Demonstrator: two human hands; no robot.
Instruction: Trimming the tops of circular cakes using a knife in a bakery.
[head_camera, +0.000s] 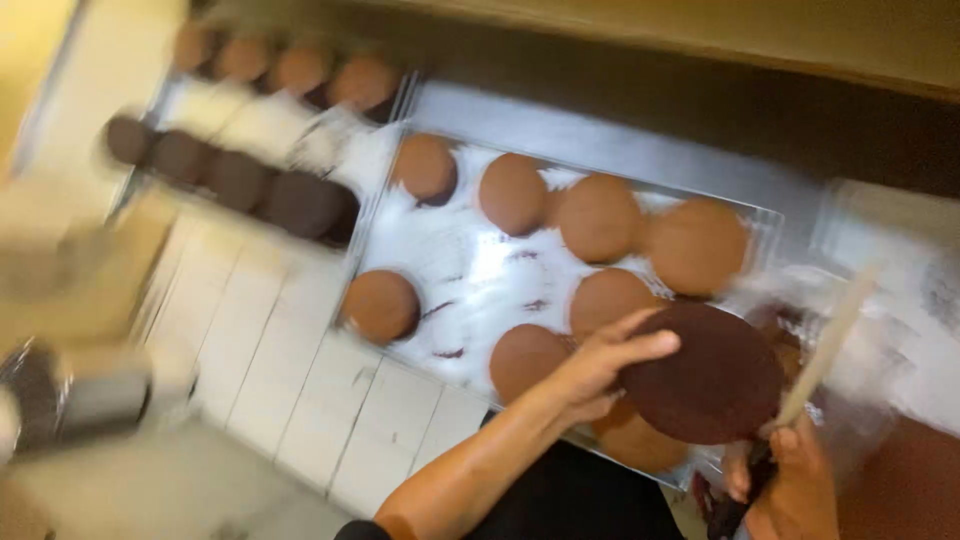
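Holding a dark brown cake round (712, 375) at the near right corner of the tray (470, 270), the left hand (590, 370) has its fingers spread over the round's left edge, the thumb lying across its top face, so it is closed on the round rather than open. The round sits tilted, partly over the tray's near rim and over a lighter brown cake (640, 440) below it.

The right hand (790, 490) is wrapped shut around the dark handle of a long knife (825, 350), whose pale blade slants up and to the right, just beside the round's right edge. Motion blur hides whether the blade touches the round.

The round looks thin, light and soft, likely crumbly at the rim. It would probably bend or crack if pinched at one point, so a flat, wide hold under the face with fingers spread seems the safest grip. Its surface looks dry rather than slippery.

The tray, lined with white paper, carries more domed brown cakes (598, 217). A second tray (250, 110) further left holds rows of light and dark cakes. Both rest on a white tiled bench (300, 400).
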